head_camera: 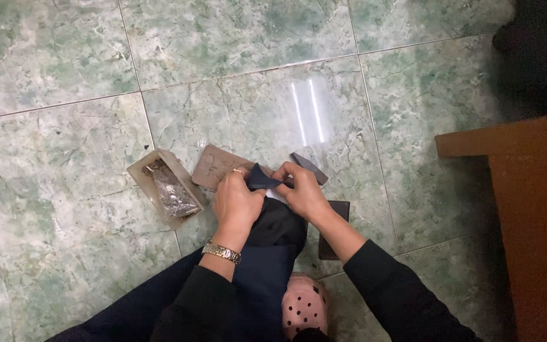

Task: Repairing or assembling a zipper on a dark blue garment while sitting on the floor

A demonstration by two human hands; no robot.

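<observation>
It looked like a room in a home: a glossy green marble-tiled floor (64, 76) and a brown wooden cabinet (533, 209) at its edge.

1. I see my left hand (237, 201) and right hand (303, 192) side by side above my knee, both pinching a folded cloth piece (262, 179) between them.
2. An open box (166, 188) with a foil packet (173, 195) inside lies on the floor (64, 126), left of the hands.
3. A flat card (215, 166) lies just behind the left hand.
4. A wooden cabinet (533, 215) stands far right.
</observation>
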